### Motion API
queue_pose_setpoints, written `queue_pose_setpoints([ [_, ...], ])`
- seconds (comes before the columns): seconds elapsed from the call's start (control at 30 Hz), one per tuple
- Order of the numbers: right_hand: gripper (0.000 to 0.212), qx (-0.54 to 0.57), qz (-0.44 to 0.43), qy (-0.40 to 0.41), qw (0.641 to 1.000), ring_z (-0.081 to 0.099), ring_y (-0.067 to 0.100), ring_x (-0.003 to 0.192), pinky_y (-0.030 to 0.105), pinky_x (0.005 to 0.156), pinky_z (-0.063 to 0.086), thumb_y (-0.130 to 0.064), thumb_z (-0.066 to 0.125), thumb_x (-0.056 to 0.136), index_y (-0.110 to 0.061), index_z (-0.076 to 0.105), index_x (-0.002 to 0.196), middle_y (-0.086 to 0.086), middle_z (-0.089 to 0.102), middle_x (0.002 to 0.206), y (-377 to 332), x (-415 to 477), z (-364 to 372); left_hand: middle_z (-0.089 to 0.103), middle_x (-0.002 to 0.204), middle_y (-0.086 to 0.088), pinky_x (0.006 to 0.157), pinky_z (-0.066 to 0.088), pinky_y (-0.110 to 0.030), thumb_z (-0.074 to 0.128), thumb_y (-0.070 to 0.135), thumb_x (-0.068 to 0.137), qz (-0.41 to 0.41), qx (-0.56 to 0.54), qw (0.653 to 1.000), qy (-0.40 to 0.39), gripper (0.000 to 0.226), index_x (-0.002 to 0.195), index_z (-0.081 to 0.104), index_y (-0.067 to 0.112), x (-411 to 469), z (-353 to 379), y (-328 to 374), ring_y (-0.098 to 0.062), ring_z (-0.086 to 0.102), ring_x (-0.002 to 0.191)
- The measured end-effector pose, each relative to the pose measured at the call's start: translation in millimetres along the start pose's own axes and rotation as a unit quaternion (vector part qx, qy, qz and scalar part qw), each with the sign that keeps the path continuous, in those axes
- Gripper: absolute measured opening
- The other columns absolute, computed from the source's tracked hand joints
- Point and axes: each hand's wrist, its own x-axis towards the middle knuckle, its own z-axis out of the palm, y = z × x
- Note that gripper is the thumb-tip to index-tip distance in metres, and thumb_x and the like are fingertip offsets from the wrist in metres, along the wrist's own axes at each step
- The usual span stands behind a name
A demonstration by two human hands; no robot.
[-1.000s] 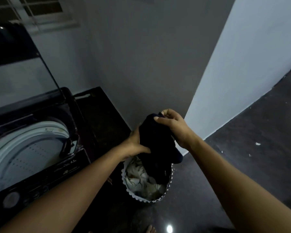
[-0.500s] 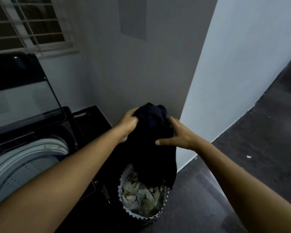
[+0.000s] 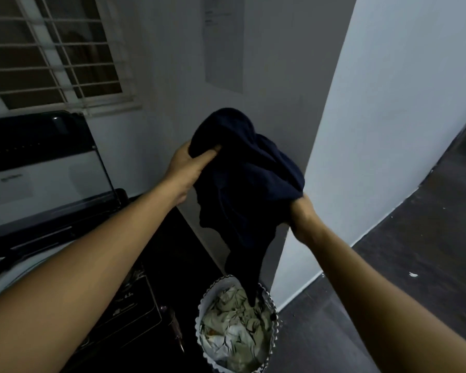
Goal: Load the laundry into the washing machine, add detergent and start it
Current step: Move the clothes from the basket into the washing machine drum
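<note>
Head view: your left hand [image 3: 190, 164] and right hand [image 3: 301, 215] both grip the dark garment [image 3: 242, 181], raised between them, its tail dangling into the laundry basket [image 3: 203, 309].

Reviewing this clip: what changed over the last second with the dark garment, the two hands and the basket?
The dark garment has been drawn up from the basket; only its tail still reaches it. The left hand grips its upper bunch; the right hand has slid down to grip its lower right edge. Unchanged: pale laundry in the basket, washing machine lid open.
</note>
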Motion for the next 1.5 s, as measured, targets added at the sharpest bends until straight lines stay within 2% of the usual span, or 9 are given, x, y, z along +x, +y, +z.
queue_pose_setpoints([
  [0.23,0.038,0.155,0.045,-0.084,0.983,0.067,0.031,0.115,0.042,0.096,0.056,-0.019,0.042,0.103,-0.012,0.059,0.137,0.014,0.068,0.127,-46.8,11.4,14.5,0.068,0.124,-0.002,0.101,0.051,-0.038,0.071,0.031,0.09,-0.131,0.106,0.984,-0.064,0.046,0.134,0.059,0.021,-11.2,-22.1,-70.8,-0.018,0.066,0.109],
  [0.4,0.039,0.114,0.053,-0.095,0.988,0.065,0.034,0.116,0.041,0.097,0.055,-0.015,0.041,0.102,-0.008,0.059,0.136,0.02,0.065,0.129,-52.5,8.5,29.0,0.066,0.123,-0.007,0.08,0.049,-0.018,0.061,-0.003,0.09,-0.163,0.17,0.966,-0.107,0.045,0.133,0.057,0.01,-24.8,-9.0,-91.4,-0.019,0.063,0.11],
  [0.6,0.038,0.137,-0.01,-0.17,0.976,0.059,0.035,0.126,0.043,0.108,0.048,-0.014,0.037,0.104,-0.006,0.059,0.135,0.019,0.061,0.136,-64.7,-1.7,35.3,0.056,0.137,0.012,0.1,0.045,-0.015,0.089,0.029,0.072,-0.142,0.165,0.953,-0.209,0.093,0.148,0.037,0.027,-27.1,6.8,-93.8,-0.001,0.055,0.121],
  [0.67,0.038,0.146,-0.025,-0.191,0.97,0.061,0.033,0.123,0.043,0.107,0.049,-0.015,0.037,0.104,-0.007,0.059,0.134,0.019,0.062,0.135,-72.1,-5.1,39.7,0.059,0.132,0.011,0.086,0.048,-0.008,0.086,0.028,0.075,-0.129,0.143,0.96,-0.203,0.077,0.14,0.045,0.029,-24.7,21.7,-87.8,0.004,0.06,0.107],
  [0.97,0.02,-0.213,-0.113,-0.104,0.965,0.072,0.017,0.092,0.031,0.075,0.059,-0.014,0.068,0.088,-0.017,0.068,0.107,-0.004,0.076,0.094,-42.1,12.6,3.6,0.073,0.103,-0.006,0.061,0.056,-0.028,0.057,0.016,0.098,-0.171,-0.095,0.981,-0.009,0.035,0.133,0.059,0.014,5.0,25.6,-45.9,-0.02,0.07,0.085],
  [1.13,0.103,-0.331,0.01,-0.158,0.93,0.062,0.015,0.117,0.04,0.102,0.053,-0.058,0.091,0.054,-0.033,0.043,0.142,-0.009,0.06,0.131,6.6,20.2,12.0,0.072,0.114,-0.012,0.078,0.058,-0.038,0.047,0.005,0.101,-0.095,-0.205,0.973,-0.038,0.034,0.131,0.061,0.011,19.0,-17.3,9.3,-0.025,0.07,0.099],
  [1.23,0.122,-0.352,0.004,-0.206,0.913,0.055,0.014,0.127,0.038,0.109,0.048,-0.064,0.093,0.048,-0.034,0.033,0.15,-0.01,0.052,0.142,27.3,21.9,51.4,0.07,0.118,-0.014,0.079,0.058,-0.039,0.047,0.005,0.101,-0.068,-0.22,0.973,-0.033,0.034,0.131,0.061,0.01,17.2,-43.8,41.5,-0.028,0.068,0.102],
  [1.4,0.041,-0.192,0.045,-0.213,0.957,0.067,0.026,0.101,0.046,0.085,0.058,-0.019,0.06,0.097,-0.013,0.053,0.137,0.01,0.068,0.117,16.2,16.7,145.3,0.069,0.122,-0.014,0.076,0.06,-0.039,0.048,0.012,0.102,-0.052,-0.262,0.963,0.031,0.033,0.133,0.059,0.01,6.5,-118.4,80.6,-0.029,0.067,0.106],
  [1.5,0.034,-0.084,0.048,-0.196,0.976,0.066,0.024,0.085,0.036,0.064,0.054,-0.011,0.042,0.098,-0.013,0.059,0.127,0.01,0.069,0.104,-9.2,9.2,202.3,0.073,0.112,-0.01,0.082,0.059,-0.04,0.049,0.019,0.102,-0.041,-0.269,0.959,0.073,0.027,0.123,0.066,0.013,-6.6,-180.9,82.0,-0.027,0.068,0.104],
])
